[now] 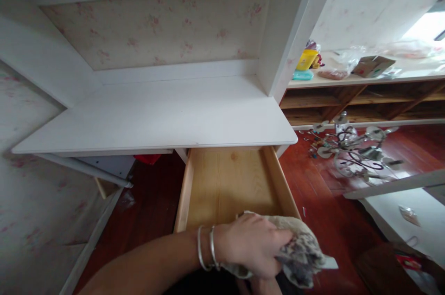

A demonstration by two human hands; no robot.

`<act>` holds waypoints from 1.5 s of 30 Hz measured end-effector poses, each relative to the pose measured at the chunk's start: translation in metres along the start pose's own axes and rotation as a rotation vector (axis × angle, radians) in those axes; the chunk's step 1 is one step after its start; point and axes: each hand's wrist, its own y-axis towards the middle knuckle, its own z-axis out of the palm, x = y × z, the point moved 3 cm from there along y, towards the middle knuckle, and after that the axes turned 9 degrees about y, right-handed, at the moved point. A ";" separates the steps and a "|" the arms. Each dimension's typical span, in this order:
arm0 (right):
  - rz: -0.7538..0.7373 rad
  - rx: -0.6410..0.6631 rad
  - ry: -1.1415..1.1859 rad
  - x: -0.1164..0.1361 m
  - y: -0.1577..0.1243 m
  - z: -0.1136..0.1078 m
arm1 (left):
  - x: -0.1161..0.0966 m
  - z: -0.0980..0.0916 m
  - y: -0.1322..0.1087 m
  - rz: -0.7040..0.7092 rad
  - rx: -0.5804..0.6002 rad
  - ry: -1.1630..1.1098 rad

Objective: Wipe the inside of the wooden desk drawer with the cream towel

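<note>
My left hand [252, 244], with two silver bangles on its wrist, reaches in from the lower left and is closed on a soiled, crumpled cloth [302, 251]. The cloth lies over the front right corner of an open wooden drawer [232, 179]. Part of my right hand or wrist [266, 285] shows below the left one at the bottom edge; its fingers are hidden. Bare wood shows inside the drawer, which sticks out from under a white desk [174, 114].
A chandelier [358, 151] lies on the red wooden floor at the right. Behind it, a low shelf unit [365, 81] carries a yellow container [306, 60], plastic bags and a cardboard box [373, 67]. White furniture [410, 221] stands at the lower right.
</note>
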 end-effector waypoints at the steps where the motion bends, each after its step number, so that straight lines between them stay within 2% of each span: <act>1: -0.012 0.006 0.003 0.004 0.003 -0.004 | -0.003 0.002 0.012 0.010 -0.006 -0.019; 4: -0.042 0.004 0.041 0.021 0.011 -0.021 | -0.004 0.006 0.033 0.019 0.010 -0.079; 8: -0.007 0.023 0.189 0.038 0.016 -0.038 | 0.004 -0.007 0.030 -0.009 -0.012 -0.128; 11: 0.046 0.058 0.259 0.043 0.016 -0.042 | 0.003 -0.031 0.021 -0.021 -0.137 -0.059; 15: 0.075 0.115 0.281 0.047 0.018 -0.045 | -0.015 -0.058 0.019 0.000 -0.357 0.210; 18: 0.084 0.128 0.279 0.049 0.018 -0.047 | -0.028 -0.049 0.027 0.135 -0.387 0.375; 21: 0.098 0.129 0.266 0.050 0.017 -0.047 | -0.027 -0.019 0.041 0.318 -0.307 0.449; 24: 0.116 0.143 0.249 0.050 0.015 -0.045 | -0.012 0.007 0.054 0.354 -0.248 0.473; 27: 0.139 0.168 0.245 0.050 0.015 -0.044 | 0.002 0.015 0.059 0.302 -0.251 0.528; 33: 0.121 0.145 0.256 0.050 0.015 -0.045 | 0.031 -0.001 0.070 0.154 -0.275 0.639; 41: 0.126 0.147 0.210 0.046 0.013 -0.040 | 0.112 -0.023 0.104 -0.133 -0.378 0.752; 43: 0.120 0.137 0.201 0.043 0.012 -0.034 | 0.125 -0.026 0.106 -0.180 -0.413 0.757; 45: 0.099 0.109 0.195 0.040 0.010 -0.029 | 0.128 -0.027 0.103 -0.184 -0.443 0.746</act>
